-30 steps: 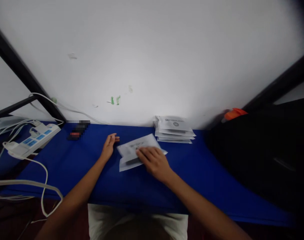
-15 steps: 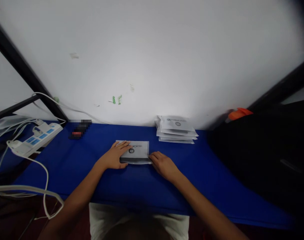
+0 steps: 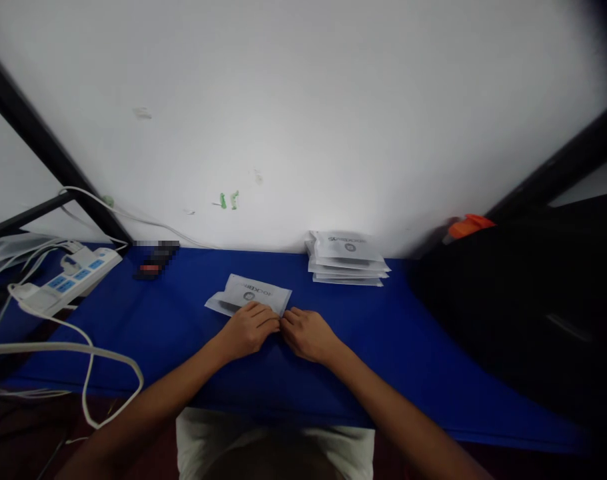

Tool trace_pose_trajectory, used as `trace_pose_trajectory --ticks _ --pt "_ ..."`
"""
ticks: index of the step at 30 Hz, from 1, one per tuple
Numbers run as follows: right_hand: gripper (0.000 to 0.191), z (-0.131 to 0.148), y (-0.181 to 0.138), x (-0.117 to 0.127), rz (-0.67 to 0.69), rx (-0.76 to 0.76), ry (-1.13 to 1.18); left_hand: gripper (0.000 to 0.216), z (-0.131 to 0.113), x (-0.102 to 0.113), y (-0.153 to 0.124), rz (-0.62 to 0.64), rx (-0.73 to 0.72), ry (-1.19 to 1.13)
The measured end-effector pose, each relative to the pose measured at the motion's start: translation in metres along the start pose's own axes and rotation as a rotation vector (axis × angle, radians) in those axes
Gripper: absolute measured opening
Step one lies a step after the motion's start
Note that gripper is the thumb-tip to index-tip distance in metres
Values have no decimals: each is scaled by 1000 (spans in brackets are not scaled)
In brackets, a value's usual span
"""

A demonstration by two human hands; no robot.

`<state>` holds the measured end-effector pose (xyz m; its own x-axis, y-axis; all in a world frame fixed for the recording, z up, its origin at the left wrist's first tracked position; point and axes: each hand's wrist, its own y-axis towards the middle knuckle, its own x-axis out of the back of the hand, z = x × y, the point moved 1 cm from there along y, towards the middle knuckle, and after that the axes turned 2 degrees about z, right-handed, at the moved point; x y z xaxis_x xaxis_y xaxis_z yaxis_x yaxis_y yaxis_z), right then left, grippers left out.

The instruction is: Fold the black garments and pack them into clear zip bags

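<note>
A frosted plastic pouch (image 3: 253, 290) with dark lettering and a round logo lies on the blue table in front of me, turned slightly and raised a little along its near edge. My left hand (image 3: 253, 328) is closed on that near edge, towards the right corner, with fingers curled over it. Right beside it, my right hand (image 3: 308, 333) pinches the pouch's near right corner. The fingertips of both hands almost meet there and hide the corner. A dark strip shows through the pouch near my left fingers.
A stack of several similar pouches (image 3: 350, 257) lies against the wall. On the left are a white power strip (image 3: 73, 280) with cables and a dark object (image 3: 156, 260), partly pixelated. A black bulky item (image 3: 513, 313) covers the right end, with an orange thing (image 3: 470, 227) behind.
My left hand has moved from lying spread on the pouch's left side to gripping its near edge by the right corner. The pouch has shifted left and tilted; my right hand moved slightly left.
</note>
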<state>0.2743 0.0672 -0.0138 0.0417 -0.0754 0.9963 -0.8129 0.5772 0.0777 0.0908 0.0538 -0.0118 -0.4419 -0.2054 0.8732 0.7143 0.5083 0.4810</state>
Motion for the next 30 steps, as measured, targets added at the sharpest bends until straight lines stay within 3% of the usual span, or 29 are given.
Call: trace_pose_trajectory --ticks 5,11,16,19,22,25,27,30 --pt "23 -16 -5 -3 -56 89 11 27 18 0 -13 -12 95 65" --pt "29 -45 -32 -7 -159 83 31 24 48 18 -49 -5 200 167" --pt "34 -58 -43 -13 -211 51 33 24 55 27 -66 25 252 141" --pt "35 -63 -45 -12 -212 -15 29 17 53 29 -66 107 268 71" --pt "35 -59 -44 -5 -242 -61 26 18 47 25 -57 153 258 -13" --pt "35 -41 -36 2 -323 -56 55 37 42 15 -42 172 275 -26" --pt "32 -26 -27 4 -344 43 121 52 42 6 -31 215 325 -14" --pt "25 -9 -9 -1 -335 190 206 54 43 -4 -21 274 403 7"
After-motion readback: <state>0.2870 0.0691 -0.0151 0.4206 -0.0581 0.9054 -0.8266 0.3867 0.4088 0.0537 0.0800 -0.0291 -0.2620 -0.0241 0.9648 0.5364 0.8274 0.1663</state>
